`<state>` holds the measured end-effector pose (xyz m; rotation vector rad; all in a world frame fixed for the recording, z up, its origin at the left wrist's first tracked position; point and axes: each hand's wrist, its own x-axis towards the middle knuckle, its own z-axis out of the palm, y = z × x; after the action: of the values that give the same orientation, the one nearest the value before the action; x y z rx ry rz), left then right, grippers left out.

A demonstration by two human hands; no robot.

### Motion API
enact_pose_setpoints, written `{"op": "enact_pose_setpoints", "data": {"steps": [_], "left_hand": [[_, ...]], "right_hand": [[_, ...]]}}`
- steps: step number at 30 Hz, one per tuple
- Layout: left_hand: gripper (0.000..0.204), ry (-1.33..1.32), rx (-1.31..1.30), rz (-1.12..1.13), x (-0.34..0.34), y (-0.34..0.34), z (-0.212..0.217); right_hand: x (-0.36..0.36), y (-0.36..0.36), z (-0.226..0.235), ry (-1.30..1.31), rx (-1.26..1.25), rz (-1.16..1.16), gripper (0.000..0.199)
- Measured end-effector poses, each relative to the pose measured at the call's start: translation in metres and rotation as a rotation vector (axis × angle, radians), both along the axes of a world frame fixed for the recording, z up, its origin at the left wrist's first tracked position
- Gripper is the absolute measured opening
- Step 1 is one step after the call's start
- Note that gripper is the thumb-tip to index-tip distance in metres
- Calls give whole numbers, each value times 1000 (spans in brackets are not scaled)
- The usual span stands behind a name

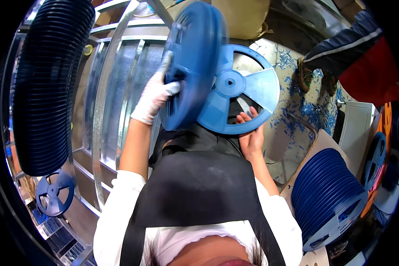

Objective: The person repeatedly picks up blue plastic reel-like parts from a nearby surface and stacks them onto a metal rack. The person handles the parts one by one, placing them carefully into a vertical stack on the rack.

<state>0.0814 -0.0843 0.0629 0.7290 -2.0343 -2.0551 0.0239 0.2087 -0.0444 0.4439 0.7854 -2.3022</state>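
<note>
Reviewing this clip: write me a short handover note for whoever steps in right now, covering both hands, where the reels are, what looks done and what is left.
Left hand, in a white glove, grips the raised blue reel, which is blurred.
Right hand, bare, holds a second, spoked blue reel from below, with the fingers through an opening.
A long stack of dark blue reels sits at the left, beside a metal rack; another stack of blue reels lies at the lower right.
Done: both stacks appear already gathered.
Left: the two reels in hand are not yet set down anywhere.
Another person's leg and shoe are at the upper right; blue scraps litter the floor.
</note>
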Motion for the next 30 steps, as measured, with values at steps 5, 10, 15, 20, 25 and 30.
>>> {"op": "enact_pose_setpoints", "data": {"steps": [5, 10, 15, 20, 25, 30], "left_hand": [[94, -551, -666, -398, -58, 51, -30], [101, -725, -1041, -532, -80, 87, -29], [105, -748, -975, -610, -99, 76, -29], [101, -659, -1060, -595, -95, 78, -36], [100, -627, -918, -502, -89, 73, -31], [103, -358, -494, -377, -77, 32, -38]], "right_hand": [[17, 3, -16, 244, 173, 249, 46], [9, 6, 0, 187, 118, 381, 43], [11, 10, -7, 98, 157, 369, 28], [7, 9, -2, 92, 100, 373, 34], [3, 23, -8, 174, -208, 308, 54], [3, 22, -11, 159, -321, 237, 60]]}}
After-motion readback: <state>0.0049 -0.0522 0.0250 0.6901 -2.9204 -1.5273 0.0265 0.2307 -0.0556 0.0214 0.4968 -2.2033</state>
